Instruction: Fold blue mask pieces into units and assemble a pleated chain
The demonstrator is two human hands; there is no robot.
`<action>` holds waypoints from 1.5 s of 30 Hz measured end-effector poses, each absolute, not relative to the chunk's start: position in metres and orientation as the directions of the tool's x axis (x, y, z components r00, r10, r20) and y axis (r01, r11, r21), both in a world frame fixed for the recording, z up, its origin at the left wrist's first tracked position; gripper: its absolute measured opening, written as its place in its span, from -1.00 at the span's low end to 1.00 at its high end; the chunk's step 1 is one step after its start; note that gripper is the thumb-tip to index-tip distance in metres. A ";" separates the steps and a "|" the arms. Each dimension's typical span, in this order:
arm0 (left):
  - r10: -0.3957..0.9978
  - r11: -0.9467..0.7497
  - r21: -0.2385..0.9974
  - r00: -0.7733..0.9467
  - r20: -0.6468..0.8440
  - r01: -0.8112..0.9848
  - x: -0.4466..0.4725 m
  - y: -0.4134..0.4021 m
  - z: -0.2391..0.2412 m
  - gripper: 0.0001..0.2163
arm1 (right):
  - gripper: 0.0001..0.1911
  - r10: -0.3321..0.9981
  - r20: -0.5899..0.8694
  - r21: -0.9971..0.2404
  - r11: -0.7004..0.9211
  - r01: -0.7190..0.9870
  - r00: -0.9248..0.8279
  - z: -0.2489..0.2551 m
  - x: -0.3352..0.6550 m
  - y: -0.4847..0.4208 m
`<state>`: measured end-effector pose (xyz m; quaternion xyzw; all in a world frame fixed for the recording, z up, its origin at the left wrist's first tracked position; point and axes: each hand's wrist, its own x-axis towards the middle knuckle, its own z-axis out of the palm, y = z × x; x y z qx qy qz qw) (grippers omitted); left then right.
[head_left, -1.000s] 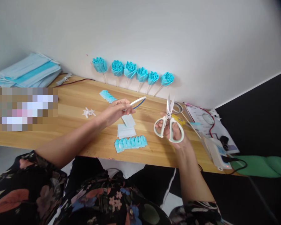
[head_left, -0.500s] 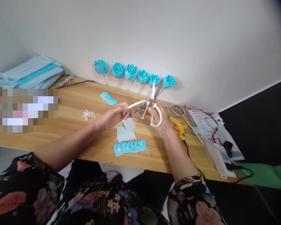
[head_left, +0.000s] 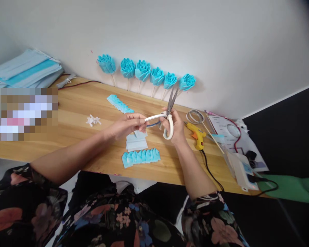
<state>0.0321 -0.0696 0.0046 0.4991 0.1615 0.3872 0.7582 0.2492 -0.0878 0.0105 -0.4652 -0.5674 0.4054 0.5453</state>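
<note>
The white band [head_left: 154, 117], with a blue strip along its near side, is up off the table [head_left: 74, 133] between my two hands, lying roughly left to right. Its left end is pinched between the thumb and fingers of my left hand [head_left: 127, 126]; its right end reaches the scissors [head_left: 169, 110], and I can't tell whether my other fingers touch it there. My right hand [head_left: 177, 127] is curled around the pale scissor handles, the blades a little apart and aimed at the far side; how each finger sits in the loops is partly hidden. Nearer than the band lie some flat pale-blue pieces [head_left: 136, 142], and nearer again a pleated blue strip [head_left: 141, 157], laid left to right. A second folded strip [head_left: 120, 104] sits on the far side of my left hand, and left of that hand there's a small heap of white scraps [head_left: 93, 120]. To the right of my right hand rests a yellow glue gun [head_left: 197, 135], with a coiled ring [head_left: 195, 116] just beyond it. Along the far side, six blue flowers [head_left: 142, 71] on thin stems lean in a row against the wall [head_left: 154, 27]. A stack of masks [head_left: 25, 70] lies at the far left.
</note>
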 end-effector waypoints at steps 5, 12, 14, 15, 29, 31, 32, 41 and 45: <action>0.804 0.172 0.864 0.574 0.155 -0.473 0.034 -0.066 0.006 -0.75 | -0.51 0.951 0.295 -0.955 0.291 0.054 0.090 0.008 0.248 -0.087; 0.878 0.097 0.839 0.444 0.182 -0.535 0.032 -0.060 0.010 -0.68 | -0.58 0.945 0.324 -0.938 0.328 -0.117 0.048 0.023 0.252 -0.096; 0.898 0.084 0.829 0.403 0.177 -0.552 0.032 -0.058 0.010 -0.68 | -0.56 0.959 0.269 -0.941 0.241 -0.237 -0.091 0.028 0.252 -0.100; 0.906 0.084 0.825 0.387 0.170 -0.559 0.031 -0.057 0.009 -0.68 | -0.53 0.959 0.229 -0.944 0.177 -0.279 -0.166 0.030 0.252 -0.102; 0.882 0.135 0.832 0.449 0.147 -0.538 0.030 -0.053 0.004 -0.68 | -0.46 0.748 -0.060 -0.981 -0.168 -0.101 -0.661 0.024 0.255 -0.114; 0.885 0.135 0.826 0.442 0.147 -0.547 0.030 -0.053 0.003 -0.69 | -0.45 0.765 -0.035 -0.977 -0.161 -0.138 -0.643 0.024 0.255 -0.113; 0.888 0.134 0.823 0.436 0.148 -0.552 0.029 -0.054 0.003 -0.70 | -0.45 0.775 -0.017 -0.973 -0.159 -0.168 -0.632 0.024 0.255 -0.112; 0.894 0.138 0.837 0.430 0.125 -0.529 0.029 -0.054 0.004 -0.76 | -0.48 0.767 0.000 -0.961 -0.179 -0.213 -0.642 0.021 0.258 -0.107; 0.912 0.097 0.858 0.391 0.126 -0.504 0.029 -0.054 0.005 -0.77 | -0.53 0.755 -0.008 -0.966 -0.175 -0.189 -0.656 0.020 0.260 -0.109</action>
